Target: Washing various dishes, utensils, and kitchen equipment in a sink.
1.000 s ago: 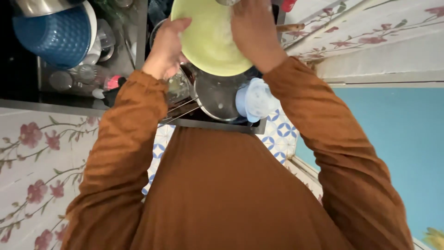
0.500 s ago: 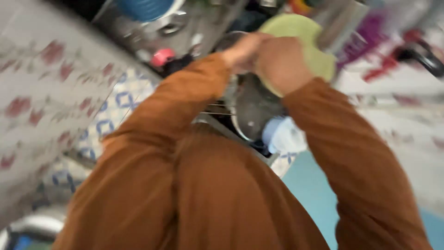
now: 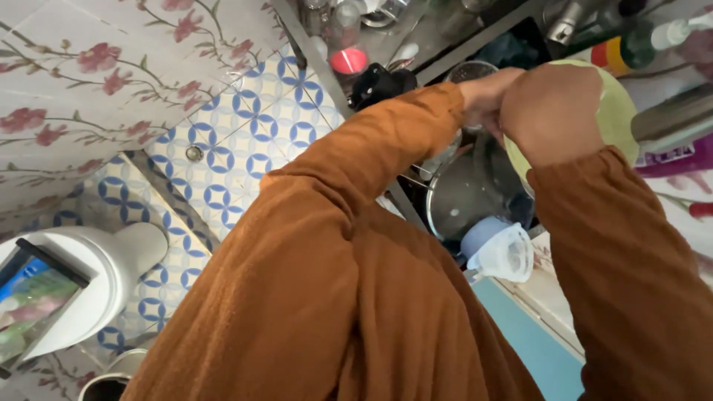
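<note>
A pale green plate (image 3: 618, 119) is held on edge above the sink, mostly hidden behind my right hand (image 3: 551, 111), which presses against its face. My left hand (image 3: 484, 95) grips the plate's left rim. Both arms wear brown sleeves. Below the plate sits a steel pot (image 3: 466, 194) in the sink, with a light blue plastic cup (image 3: 499, 251) lying beside it.
Glasses, a pink-capped jar (image 3: 347, 59) and a dark object stand on the steel drainboard at the top. Bottles (image 3: 645, 37) line the right ledge. Blue-patterned floor tiles (image 3: 223, 148) and a white bin (image 3: 82, 286) are at the left.
The camera has swung left and tilted, bringing the tiled floor and white bin into view. Both hands keep hold of the green plate over the sink.
</note>
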